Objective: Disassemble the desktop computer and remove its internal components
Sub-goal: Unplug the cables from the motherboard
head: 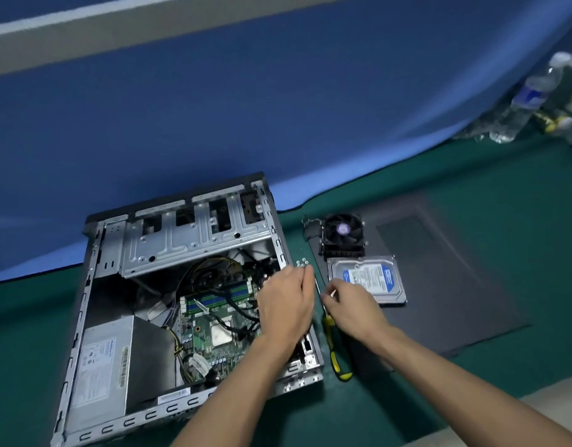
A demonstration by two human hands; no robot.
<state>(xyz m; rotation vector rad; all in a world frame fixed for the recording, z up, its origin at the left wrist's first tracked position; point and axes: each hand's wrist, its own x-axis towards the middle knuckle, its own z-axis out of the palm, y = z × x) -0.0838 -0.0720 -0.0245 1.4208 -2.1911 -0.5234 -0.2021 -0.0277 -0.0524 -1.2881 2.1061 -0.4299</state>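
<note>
I see the open computer case [168, 304] lying on its side on the green mat [471, 195], its motherboard [213, 327] exposed among black and yellow cables, with the grey power supply [100, 359] in the near left corner and the empty drive cage [194, 240] at the far side. My left hand [286, 304] hangs over the case's right edge, fingers curled downward and tips pinched near a small cluster of screws [302, 263] on the mat; whether it has hold of one I cannot tell. My right hand [349, 301] is just beside it, fingers bent, and I cannot make out anything gripped. Between and beneath them lies a yellow-and-black screwdriver [334, 350], its shaft passing under my hands. To the right, the dark side panel [439, 285] carries the cooler fan [342, 235] and the hard drive [368, 279], whose blue-and-white label is too blurred to read; the power supply's sticker likewise. Plastic bottles [533, 95] crowd the far right corner against the blue partition [278, 108].
</note>
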